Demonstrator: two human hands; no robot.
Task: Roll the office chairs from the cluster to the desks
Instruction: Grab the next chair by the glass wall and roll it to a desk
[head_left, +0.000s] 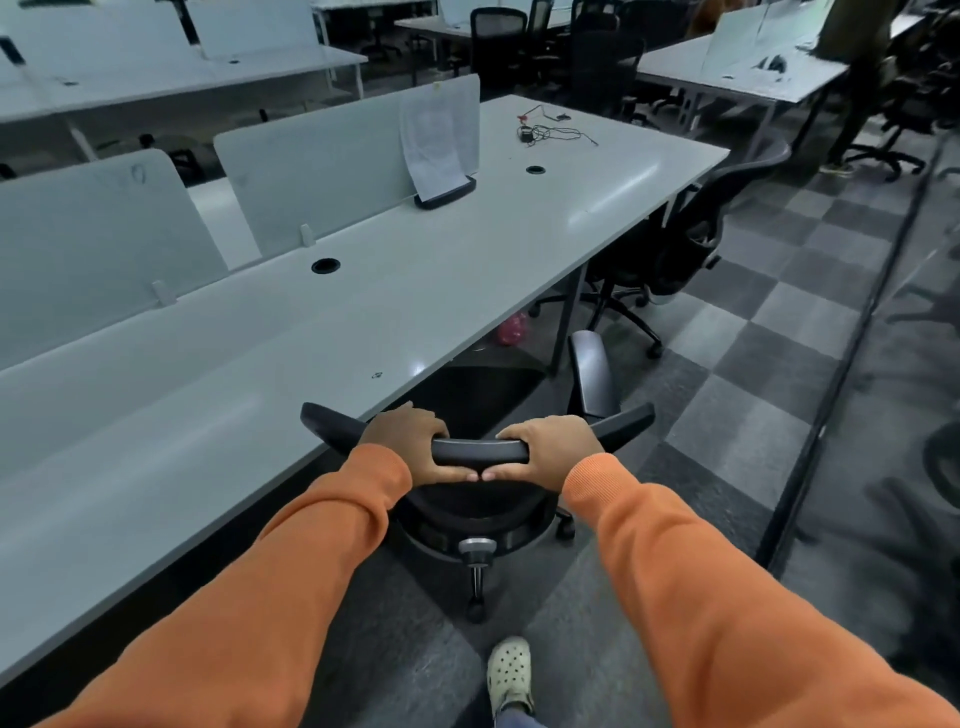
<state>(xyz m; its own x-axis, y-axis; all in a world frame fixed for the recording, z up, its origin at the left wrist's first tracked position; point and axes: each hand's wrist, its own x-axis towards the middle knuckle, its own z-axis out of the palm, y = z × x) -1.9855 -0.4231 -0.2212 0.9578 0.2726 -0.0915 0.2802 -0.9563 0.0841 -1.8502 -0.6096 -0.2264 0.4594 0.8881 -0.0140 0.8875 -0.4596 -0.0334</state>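
Now the left hand (410, 441) and right hand (550, 449) are wrapping the office chair (480, 451) by its curved, smooth black top bar, thumbs meeting underneath. The chair is nosing against the glossy grey desk (363, 312) just beyond the grip.

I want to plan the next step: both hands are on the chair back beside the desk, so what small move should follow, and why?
Probably a short push forward-left. The left hand and right hand both grip the chair by its top rail, and it sits only partly under the desk, angled to the edge.
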